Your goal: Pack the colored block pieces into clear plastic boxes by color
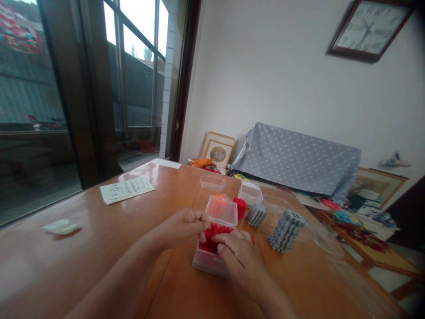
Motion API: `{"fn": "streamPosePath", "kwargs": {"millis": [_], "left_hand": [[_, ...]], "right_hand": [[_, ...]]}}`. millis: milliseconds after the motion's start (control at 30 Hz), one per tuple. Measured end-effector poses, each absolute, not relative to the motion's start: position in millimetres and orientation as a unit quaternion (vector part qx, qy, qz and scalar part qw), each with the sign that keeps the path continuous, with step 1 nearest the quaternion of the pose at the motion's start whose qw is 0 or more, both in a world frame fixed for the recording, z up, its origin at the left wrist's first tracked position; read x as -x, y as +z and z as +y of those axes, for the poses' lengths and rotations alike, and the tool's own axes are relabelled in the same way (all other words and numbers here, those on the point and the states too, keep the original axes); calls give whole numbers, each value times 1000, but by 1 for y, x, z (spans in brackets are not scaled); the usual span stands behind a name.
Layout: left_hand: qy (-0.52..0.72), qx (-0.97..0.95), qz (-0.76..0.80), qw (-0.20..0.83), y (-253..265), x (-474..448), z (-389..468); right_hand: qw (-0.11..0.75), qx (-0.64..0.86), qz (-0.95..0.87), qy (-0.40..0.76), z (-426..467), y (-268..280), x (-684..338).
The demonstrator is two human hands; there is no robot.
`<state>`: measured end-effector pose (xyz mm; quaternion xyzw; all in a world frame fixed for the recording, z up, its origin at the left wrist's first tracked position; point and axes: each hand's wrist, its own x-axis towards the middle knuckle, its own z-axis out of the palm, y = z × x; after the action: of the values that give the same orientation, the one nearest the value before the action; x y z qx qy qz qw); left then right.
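1. Beyond the table stood a white wall (pixel 265 75) with a square-framed clock (pixel 370 29) high on the right, and dark-framed glass panes (pixel 139 84) filled the left side.
2. Against that wall, a grey-blue dotted cloth (pixel 299 153) was draped over something whose form it hid; framed pictures (pixel 219 153) leaned to its left.
3. On the glossy wooden table (pixel 36 274), written papers (pixel 128 188) lay at the left, with a pale crumpled scrap (pixel 62 227) nearer the edge.
4. Near the table's middle sat a clear plastic box (pixel 210 265), its lower part below the hands, with red pieces (pixel 209 241) heaped at its opening.
5. Curled over the left side of the heap, the left hand (pixel 186 228) had its fingertips close together; whether they pinched a piece, I could not tell.
6. At the heap's right side, the right hand (pixel 237 252) reached in with bent, slightly spread fingers; its grip could not be made out either.
7. Just behind the box lay a translucent lid (pixel 222 212), with orange showing at its far side.
8. Right of the lid stood a red block (pixel 239 208), a small grey block (pixel 256 215) and a taller grey stack (pixel 286 232), which leaned in view.
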<state>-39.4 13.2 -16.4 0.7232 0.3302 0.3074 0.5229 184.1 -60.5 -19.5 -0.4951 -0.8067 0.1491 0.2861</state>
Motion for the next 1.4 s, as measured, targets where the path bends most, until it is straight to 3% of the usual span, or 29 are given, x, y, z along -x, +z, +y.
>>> {"fn": "streamPosePath", "kwargs": {"millis": [667, 967, 1133, 1400], "left_hand": [[263, -742, 316, 529, -9, 36, 8], [336, -726, 347, 490, -9, 37, 12], [367, -713, 384, 458, -5, 35, 13], [363, -714, 397, 447, -13, 33, 18]], "right_hand": [[328, 484, -795, 162, -57, -26, -184], [485, 577, -632, 181, -34, -37, -237], [416, 669, -598, 151, -14, -63, -289], [366, 673, -620, 171, -9, -91, -299]]}}
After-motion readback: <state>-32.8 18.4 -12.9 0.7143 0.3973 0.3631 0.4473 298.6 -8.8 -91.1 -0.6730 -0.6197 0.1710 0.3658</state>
